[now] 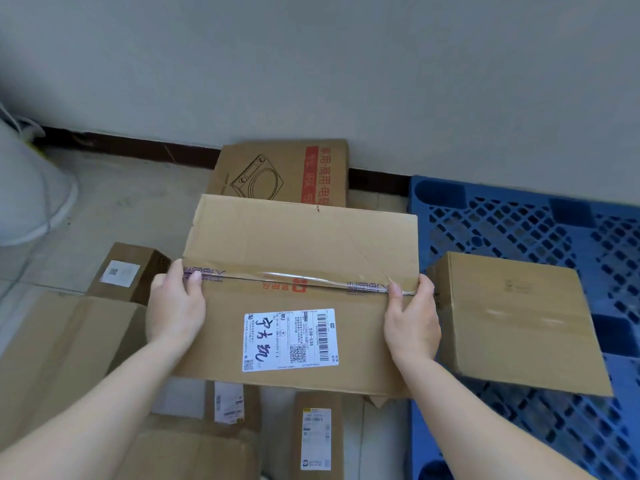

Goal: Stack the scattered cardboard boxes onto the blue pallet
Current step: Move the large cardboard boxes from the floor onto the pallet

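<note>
Both hands grip a big flat cardboard box (298, 292) by its side edges, left hand (175, 308) on the left edge, right hand (412, 315) on the right, thumbs on top near the taped seam. The box is brown and creased, with clear tape printed red and purple and a white shipping label (290, 340) with handwriting. It is held over the floor, just left of the blue pallet (519, 216). A plain box (516, 320) sits on the pallet's left part. More boxes lie around: printed box (287, 173) far, small box (130, 271) left.
</note>
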Demonstrator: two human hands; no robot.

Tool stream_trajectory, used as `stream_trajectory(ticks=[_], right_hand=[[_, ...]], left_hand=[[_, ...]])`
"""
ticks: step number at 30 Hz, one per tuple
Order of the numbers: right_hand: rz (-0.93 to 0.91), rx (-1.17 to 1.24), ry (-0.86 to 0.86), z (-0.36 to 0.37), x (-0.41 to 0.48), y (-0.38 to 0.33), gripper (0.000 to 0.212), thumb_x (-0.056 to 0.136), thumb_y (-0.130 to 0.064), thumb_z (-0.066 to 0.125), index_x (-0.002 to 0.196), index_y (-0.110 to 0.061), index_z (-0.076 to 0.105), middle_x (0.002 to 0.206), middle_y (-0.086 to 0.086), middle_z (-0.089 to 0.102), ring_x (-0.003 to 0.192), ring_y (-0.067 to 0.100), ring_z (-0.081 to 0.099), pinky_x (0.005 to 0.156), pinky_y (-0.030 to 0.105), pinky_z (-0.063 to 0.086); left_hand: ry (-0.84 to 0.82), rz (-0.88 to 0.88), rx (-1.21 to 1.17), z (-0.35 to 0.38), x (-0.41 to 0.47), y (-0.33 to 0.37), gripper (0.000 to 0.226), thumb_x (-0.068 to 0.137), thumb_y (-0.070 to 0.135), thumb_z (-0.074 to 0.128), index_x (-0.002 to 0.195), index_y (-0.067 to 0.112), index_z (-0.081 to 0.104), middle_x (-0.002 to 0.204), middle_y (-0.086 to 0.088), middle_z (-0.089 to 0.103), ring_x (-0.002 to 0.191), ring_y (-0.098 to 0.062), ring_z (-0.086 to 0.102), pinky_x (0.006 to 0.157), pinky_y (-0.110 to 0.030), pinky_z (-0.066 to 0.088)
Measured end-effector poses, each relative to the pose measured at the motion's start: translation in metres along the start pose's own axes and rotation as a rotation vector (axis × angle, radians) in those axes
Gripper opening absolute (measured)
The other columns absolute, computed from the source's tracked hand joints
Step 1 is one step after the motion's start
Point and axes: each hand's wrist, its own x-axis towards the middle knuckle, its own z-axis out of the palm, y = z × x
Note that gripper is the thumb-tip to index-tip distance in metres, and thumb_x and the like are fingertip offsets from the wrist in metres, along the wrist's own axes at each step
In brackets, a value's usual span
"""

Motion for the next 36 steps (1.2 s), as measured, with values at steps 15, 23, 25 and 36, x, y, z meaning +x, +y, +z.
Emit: stream_trajectory(ticks=[15,23,25,36], right_hand=[[-0.095,-0.079,0.03,-0.215,0.06,0.115,0.057,0.096,-0.042,0.04,0.144,-0.014,0.027,0.141,0.01,0.045,0.122,0.033,0.047,0.092,0.042,0.039],[-0.095,-0.103,0.053,-0.286,0.058,0.168,0.057,0.097,-0.042,0.038,0.148,-0.02,0.022,0.139,0.011,0.046,0.121,0.033,0.047,0.09,0.042,0.04],[-0.07,-0.102,0.06,-0.297,0.055,0.181,0.058,0.097,-0.043,0.038,0.148,-0.021,0.022,0.139,0.012,0.046,0.122,0.033,0.046,0.09,0.044,0.04],[0.035,-0.088,0.079,-0.351,0.042,0.261,0.057,0.098,-0.044,0.037,0.149,-0.022,0.022,0.146,0.008,0.04,0.129,0.031,0.041,0.096,0.045,0.038]], left_hand=[[0.039,0.01,-0.09,0.068,-0.199,0.143,0.052,0.096,0.035,0.048,0.141,0.01,0.039,0.139,-0.012,0.047,0.127,-0.031,0.042,0.098,-0.04,0.038],[-0.003,0.09,-0.076,0.09,-0.258,0.181,0.056,0.097,0.035,0.046,0.146,0.012,0.032,0.139,-0.013,0.045,0.127,-0.029,0.042,0.099,-0.037,0.037],[-0.012,0.118,-0.067,0.094,-0.269,0.185,0.055,0.097,0.034,0.046,0.146,0.013,0.032,0.135,-0.013,0.047,0.125,-0.029,0.044,0.097,-0.037,0.037],[-0.02,0.193,-0.11,0.131,-0.344,0.213,0.049,0.097,0.028,0.048,0.143,0.013,0.04,0.132,-0.007,0.053,0.12,-0.026,0.048,0.094,-0.034,0.038]])
